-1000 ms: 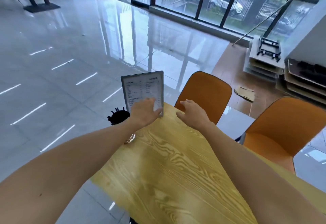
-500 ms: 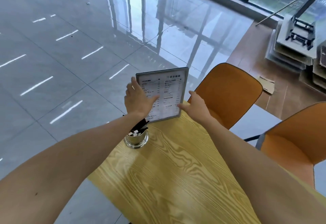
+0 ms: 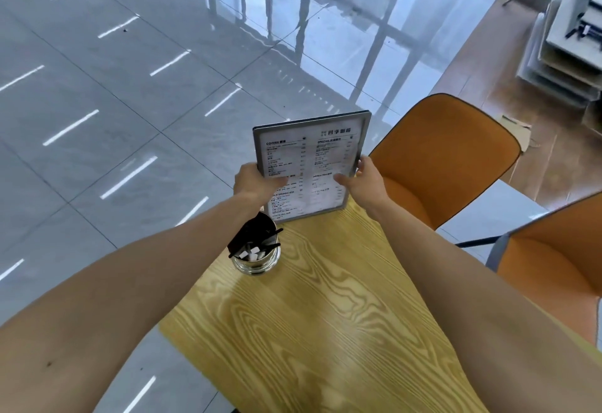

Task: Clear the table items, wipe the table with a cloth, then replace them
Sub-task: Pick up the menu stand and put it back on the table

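A glass jar (image 3: 257, 254) of black stirrers and small white packets is seen standing on the yellow wood-grain table (image 3: 325, 315), below and slightly behind the wrist of the left hand (image 3: 257, 181); its near rim is partly covered by the forearm. The left hand is closed on the left edge of the framed menu (image 3: 309, 158) — the thumb is laid across the printed front at about mid-height, while the other fingers are hidden behind the frame. The menu is held upright and slightly tilted at the far end of the table, between the 2 hands; whether its bottom edge is touching the wood or is lifted just off it cannot be told. 2 columns of print are shown on its face, under headings partly readable as "COFFEE" and "SPECIAL".

The right edge of the frame is gripped by the right hand (image 3: 365, 181), thumb pressed on the front, fingertips wrapped around the back edge. Just right of those fingers, an orange chair (image 3: 449, 152) is set against the table's far side, and a 2nd orange chair (image 3: 560, 256) is seen nearer, beyond the right forearm. Glossy grey floor tiles (image 3: 114, 103) are spread left of and beyond the hands.
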Available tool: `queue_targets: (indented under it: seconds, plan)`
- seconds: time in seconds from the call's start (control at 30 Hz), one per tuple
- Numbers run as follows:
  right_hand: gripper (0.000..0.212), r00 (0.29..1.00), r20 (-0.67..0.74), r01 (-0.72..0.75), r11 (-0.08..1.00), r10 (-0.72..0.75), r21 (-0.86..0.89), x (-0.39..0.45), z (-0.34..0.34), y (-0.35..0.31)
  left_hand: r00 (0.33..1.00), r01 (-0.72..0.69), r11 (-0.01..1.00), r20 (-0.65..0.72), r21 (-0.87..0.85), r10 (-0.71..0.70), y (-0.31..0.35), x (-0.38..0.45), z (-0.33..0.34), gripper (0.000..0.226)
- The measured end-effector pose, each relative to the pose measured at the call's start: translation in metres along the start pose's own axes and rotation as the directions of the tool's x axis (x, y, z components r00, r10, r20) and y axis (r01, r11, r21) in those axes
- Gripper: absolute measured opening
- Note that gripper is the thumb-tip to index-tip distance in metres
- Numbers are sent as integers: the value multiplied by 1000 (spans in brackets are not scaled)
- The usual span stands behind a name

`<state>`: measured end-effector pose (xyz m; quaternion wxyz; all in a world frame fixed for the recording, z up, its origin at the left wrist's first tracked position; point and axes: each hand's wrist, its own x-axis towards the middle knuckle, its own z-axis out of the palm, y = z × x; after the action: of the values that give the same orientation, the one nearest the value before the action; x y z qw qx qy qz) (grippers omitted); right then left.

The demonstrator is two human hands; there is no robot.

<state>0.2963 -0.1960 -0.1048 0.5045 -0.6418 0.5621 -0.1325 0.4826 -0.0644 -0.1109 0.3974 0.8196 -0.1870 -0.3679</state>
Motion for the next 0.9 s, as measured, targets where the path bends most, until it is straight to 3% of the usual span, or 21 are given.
queue_targets:
  seconds: [0.27, 0.57, 0.9]
  plan:
    - [31, 994, -71, 82, 995, -78, 52, 9, -1, 21, 996, -88, 985, 25, 151, 86, -4, 8, -1, 29]
    - [28, 986, -153, 89, 987, -68, 131, -31, -26, 62, 979, -187, 958, 116, 218, 165, 6, -11, 20, 29]
    - [29, 945, -324, 106, 977, -41, 186, -112, -103, 132, 917, -339, 925, 280, 169, 285, 21, -87, 96, 27]
